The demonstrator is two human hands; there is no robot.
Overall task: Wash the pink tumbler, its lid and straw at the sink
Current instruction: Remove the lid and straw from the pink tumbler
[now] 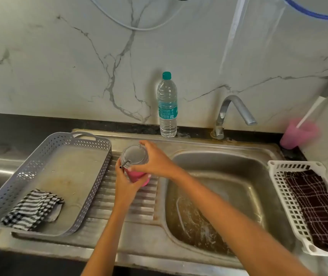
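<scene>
head view: much of the pink tumbler (137, 177) is covered. the left hand (125, 187) wraps round its body from the near side, and the right hand (156, 162) grasps the grey lid (134, 155) with fingers curled over its far rim. only a band of pink shows between the two hands. a short dark end of the straw (125, 163) pokes out of the lid toward the left; the rest is hidden inside. the tumbler is tilted toward the camera over the ribbed drainboard (119, 208), just left of the sink (229, 156) basin; i cannot tell whether its base touches the steel.

at the far right a second pink cup (296, 136) with a white straw (310, 111) is smeared by blur. a grey cable (139, 27) and a blue hose (310, 14) are cut off by the top edge, and the white basket (280, 188) by the right edge.

the steel sink sits in a dark counter (19, 126). the basin is stained and streaked, with the tap (233, 110) curving over it. a water bottle (167, 108) with a green cap stands upright at the wall behind the drainboard. a grey perforated basket (99, 176) lies left of the tumbler with a crumpled striped cloth (33, 210) in its near corner. the white basket holds a dark checked cloth (318, 208). the wall (59, 76) is pale marble with grey veins.
</scene>
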